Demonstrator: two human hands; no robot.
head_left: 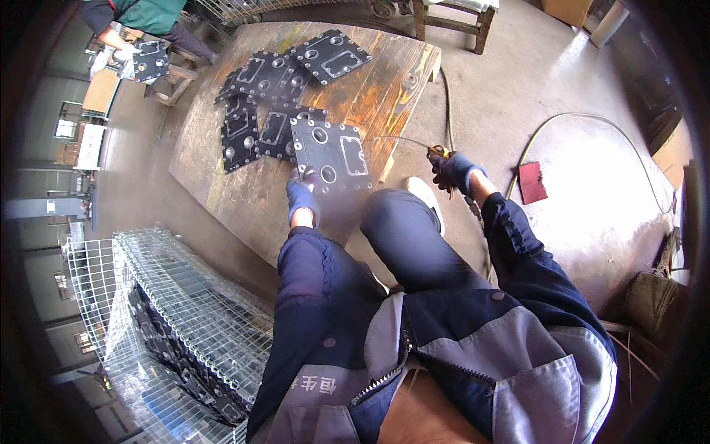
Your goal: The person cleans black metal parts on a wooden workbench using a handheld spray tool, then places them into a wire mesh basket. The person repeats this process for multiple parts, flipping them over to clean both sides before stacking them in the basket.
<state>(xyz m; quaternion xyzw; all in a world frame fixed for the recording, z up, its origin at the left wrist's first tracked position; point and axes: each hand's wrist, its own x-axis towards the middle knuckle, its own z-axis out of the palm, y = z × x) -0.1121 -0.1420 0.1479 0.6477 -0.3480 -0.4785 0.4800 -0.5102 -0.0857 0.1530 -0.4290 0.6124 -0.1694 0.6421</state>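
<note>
My left hand [303, 194], in a blue-grey work glove, is closed on the near edge of a black metal plate [342, 164]. The plate has round holes, small bolt holes around its rim and a raised bright outline; it is tilted up over the near side of the table. In my right hand [460, 172], also gloved, is an air blow gun [438, 151]. Its thin, curved nozzle [403, 139] points left toward the plate's right edge. More black plates [275, 78] of the same kind lie overlapping on the wooden table [370, 92].
A wire mesh cage [185, 296] with plastic film and black plates [185, 351] stands at lower left. At upper left, a co-worker in green [151, 15] holds another plate [150, 62]. A hose [558, 116] and a dark red cloth [532, 183] lie on the floor at right.
</note>
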